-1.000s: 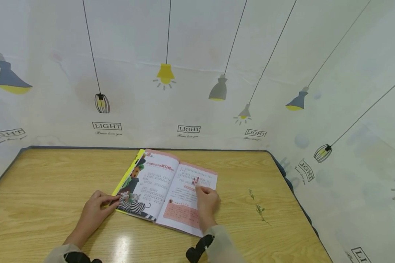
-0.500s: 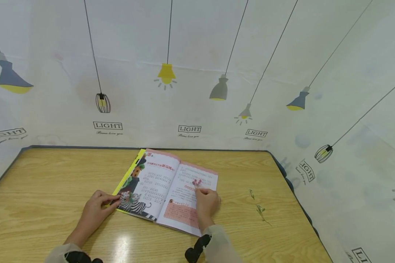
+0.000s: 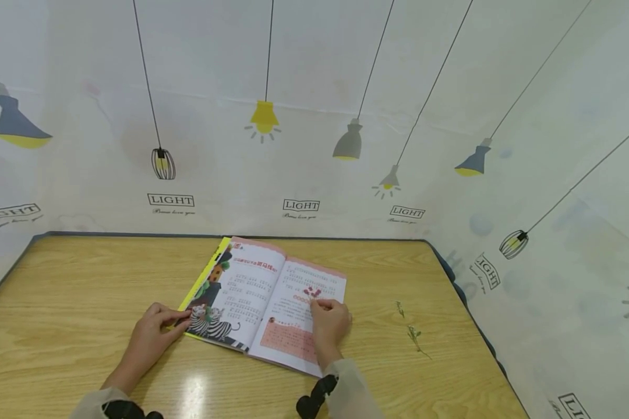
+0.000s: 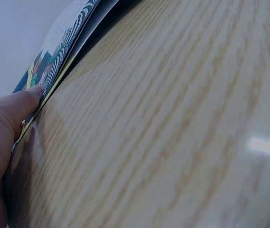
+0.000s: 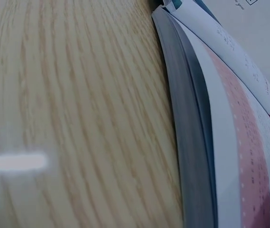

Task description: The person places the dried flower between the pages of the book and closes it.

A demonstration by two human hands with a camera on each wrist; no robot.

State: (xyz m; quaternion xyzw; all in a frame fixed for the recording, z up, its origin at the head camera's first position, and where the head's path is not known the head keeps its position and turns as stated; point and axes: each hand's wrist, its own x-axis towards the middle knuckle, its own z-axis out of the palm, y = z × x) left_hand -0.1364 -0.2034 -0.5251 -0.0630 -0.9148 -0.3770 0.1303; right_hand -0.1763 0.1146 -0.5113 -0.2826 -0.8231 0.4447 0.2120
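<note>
An open book [image 3: 251, 285] with printed pages and zebra pictures lies on the wooden table. At its left edge, my left hand [image 3: 154, 334] holds the lower corner between thumb and fingers; in the left wrist view the thumb [image 4: 28, 99] is on the page by the zebra drawing. My right hand [image 3: 330, 326] is over the right page and pinches a small red flower sprig [image 3: 311, 291] by its lower end. The red heads lie against or just above the print; which one I cannot tell. In the right wrist view only a sliver of that hand shows, at the right edge.
Two thin green sprigs [image 3: 414, 334] lie on the table [image 3: 451, 378] to the right of the book. A white wall covering [image 3: 215, 145] printed with lamps rises behind the table's dark back edge and along its right side.
The red flower heads have turned from a more upright cluster to a wider, flatter spread, and my right fingertips have shifted slightly. My left hand and the book look the same.
</note>
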